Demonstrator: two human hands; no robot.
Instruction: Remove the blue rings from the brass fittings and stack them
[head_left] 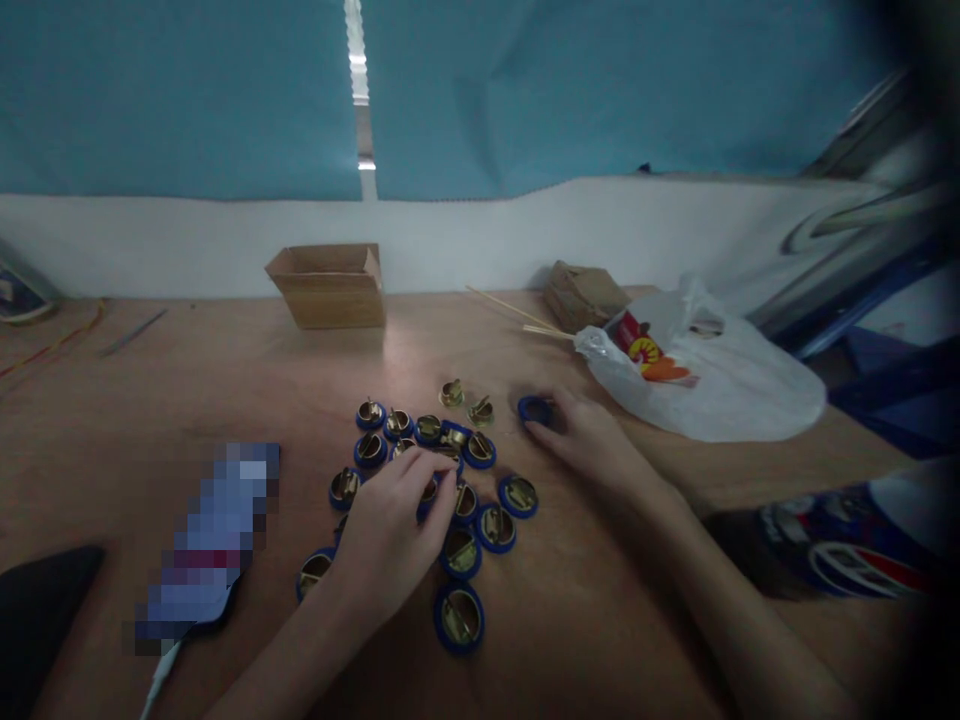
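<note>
Several round blue-rimmed pieces with brass backs and a bar across each, such as the nearest one [459, 618], lie in a loose cluster on the wooden table [585, 620]. My left hand [397, 530] is over the cluster with thumb and forefinger drawn together; what they hold, if anything, is hidden. To the right of the cluster, my right hand [581, 438] pinches a blue ring [535, 409] at its right side, low at the table. Two brass pieces without blue rims, one of them a small brass clip piece [451, 392], lie beyond the cluster.
An opened cardboard box [337, 290] stands at the back, a brown paper packet [585, 295] farther right. A white plastic bag [750, 380] lies beyond my right hand, with thin sticks near it. A bottle [832, 540] lies right; a phone [217, 540] with a cable lies left.
</note>
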